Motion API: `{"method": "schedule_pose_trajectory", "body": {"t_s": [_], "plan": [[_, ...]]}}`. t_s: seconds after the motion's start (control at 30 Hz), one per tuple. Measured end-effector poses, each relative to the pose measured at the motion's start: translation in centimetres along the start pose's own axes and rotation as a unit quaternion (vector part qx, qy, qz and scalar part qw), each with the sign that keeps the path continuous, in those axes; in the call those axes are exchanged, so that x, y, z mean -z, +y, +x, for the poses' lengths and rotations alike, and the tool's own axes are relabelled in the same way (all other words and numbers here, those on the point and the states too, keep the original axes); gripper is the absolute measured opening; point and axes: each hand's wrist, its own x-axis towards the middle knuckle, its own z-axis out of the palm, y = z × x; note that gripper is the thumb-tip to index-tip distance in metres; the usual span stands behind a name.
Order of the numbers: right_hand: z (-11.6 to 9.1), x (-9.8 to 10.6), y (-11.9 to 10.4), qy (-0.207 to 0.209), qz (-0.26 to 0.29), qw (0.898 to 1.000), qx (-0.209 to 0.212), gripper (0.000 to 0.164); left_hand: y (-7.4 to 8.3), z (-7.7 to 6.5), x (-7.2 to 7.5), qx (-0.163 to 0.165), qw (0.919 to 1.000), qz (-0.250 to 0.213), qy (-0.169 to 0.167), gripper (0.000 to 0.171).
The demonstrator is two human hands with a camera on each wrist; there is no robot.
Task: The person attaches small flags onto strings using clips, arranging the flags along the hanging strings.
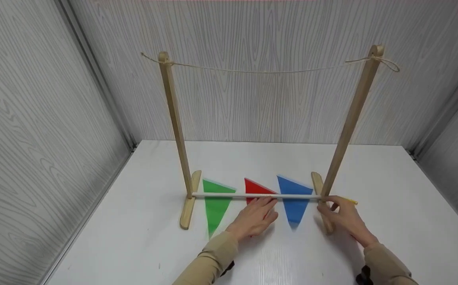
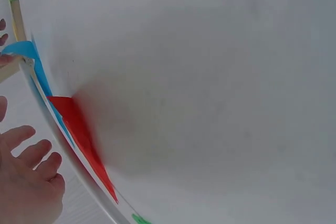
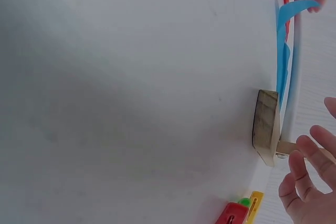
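Observation:
A wooden frame's right post [image 1: 347, 122] stands on a flat foot, a white rod [image 1: 221, 194] running across to the left post [image 1: 175, 122]. My left hand [image 1: 252, 217] lies over the red pennant [image 1: 254, 188] with its fingertips right at the rod; the left wrist view shows them spread and relaxed. My right hand [image 1: 345, 215] is at the base of the right post. In the right wrist view, its loosely bent fingers [image 3: 310, 156] overlap the post, with the thumb apart. The blue pennant [image 1: 296, 206] and green pennant [image 1: 215, 206] flank the red one.
A thin string [image 1: 248, 72] is tied between the post tops, with a loop hanging at the right. Near the right foot [image 3: 265, 127] lie a red item with a green part [image 3: 233, 213] and a yellow item [image 3: 254, 205]. Wood-grain panels surround the white table [image 1: 126, 221].

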Motion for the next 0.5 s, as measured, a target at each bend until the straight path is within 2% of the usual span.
{"method": "schedule_pose_trajectory", "body": {"t_s": [0.17, 0.33, 0.5], "plan": [[0.4, -0.3, -0.2, -0.019, 0.001, 0.999, -0.029, 0.047, 0.6, 0.8, -0.2, -0.014, 0.9995, 0.023, -0.019, 0.056], [0.8, -0.7, -0.3, -0.030, -0.009, 0.999, -0.038, 0.044, 1.3, 1.3, -0.6, -0.016, 0.9980, 0.054, -0.028, 0.055], [1.1, -1.1, -0.5, -0.042, -0.016, 0.998, -0.047, 0.042, 2.0, 1.7, -0.9, -0.032, 0.9950, 0.085, -0.041, 0.053]]}}
